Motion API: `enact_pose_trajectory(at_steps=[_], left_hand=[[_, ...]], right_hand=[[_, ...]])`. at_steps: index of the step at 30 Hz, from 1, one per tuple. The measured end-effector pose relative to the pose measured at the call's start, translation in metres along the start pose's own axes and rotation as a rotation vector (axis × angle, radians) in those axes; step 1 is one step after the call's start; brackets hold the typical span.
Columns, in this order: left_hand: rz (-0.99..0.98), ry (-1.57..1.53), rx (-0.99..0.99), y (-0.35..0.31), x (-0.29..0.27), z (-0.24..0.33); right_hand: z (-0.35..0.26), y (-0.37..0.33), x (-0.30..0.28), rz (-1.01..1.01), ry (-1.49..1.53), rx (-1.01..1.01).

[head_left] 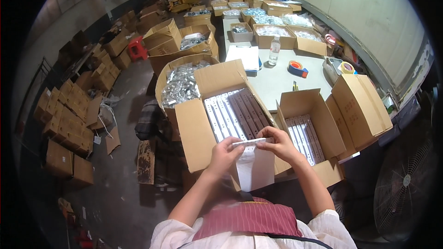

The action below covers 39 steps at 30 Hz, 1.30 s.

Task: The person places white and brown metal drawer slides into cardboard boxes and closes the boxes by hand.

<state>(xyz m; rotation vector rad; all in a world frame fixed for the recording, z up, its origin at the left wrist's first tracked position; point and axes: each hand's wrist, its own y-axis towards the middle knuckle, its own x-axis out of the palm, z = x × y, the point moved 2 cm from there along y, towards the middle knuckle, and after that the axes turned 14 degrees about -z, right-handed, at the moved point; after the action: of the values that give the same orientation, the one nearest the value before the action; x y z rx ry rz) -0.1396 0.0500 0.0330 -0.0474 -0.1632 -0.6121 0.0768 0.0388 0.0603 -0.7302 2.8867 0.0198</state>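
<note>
My left hand (225, 157) and my right hand (279, 144) pinch the two ends of the upper edge of a white sheet (255, 169). That edge looks folded or rolled into a narrow strip, and the rest hangs down in front of me. I cannot tell whether it is paper or thin plastic. Just beyond my fingers stands an open cardboard carton (194, 131) with its flaps spread. Inside it lie rows of long slotted rails, white rails (220, 116) on the left and brown rails (249, 110) on the right. A second open carton (302, 103) on the right holds more pale rails (303, 134).
Left of the near carton, a big box holds bagged small parts (183, 85). On the table (272, 83) are a water bottle (274, 51), papers (243, 56), a tape roll (297, 68) and a cutter (295, 85). A fan (406, 180) stands at right, a red stool (137, 48) at left.
</note>
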Motion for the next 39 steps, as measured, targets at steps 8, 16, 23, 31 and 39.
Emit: enact_pose_trajectory(at_steps=[8, 16, 23, 31, 39], left_hand=[[0.094, 0.134, 0.043, -0.007, 0.004, 0.013], [0.128, 0.415, 0.070, -0.020, -0.001, 0.029], [0.049, -0.068, 0.105, -0.031, -0.002, 0.051], [0.141, 0.063, 0.014, -0.022, -0.029, 0.013], [0.147, 0.151, -0.003, 0.000, -0.019, -0.008]], right_hand=[[0.002, 0.003, 0.016, -0.015, 0.132, 0.048], [-0.013, 0.006, 0.025, -0.048, 0.139, 0.077], [-0.033, 0.009, 0.038, -0.040, 0.465, -0.014], [0.006, 0.025, 0.024, 0.022, 0.166, 0.059], [0.027, 0.020, 0.001, 0.341, -0.272, -0.051]])
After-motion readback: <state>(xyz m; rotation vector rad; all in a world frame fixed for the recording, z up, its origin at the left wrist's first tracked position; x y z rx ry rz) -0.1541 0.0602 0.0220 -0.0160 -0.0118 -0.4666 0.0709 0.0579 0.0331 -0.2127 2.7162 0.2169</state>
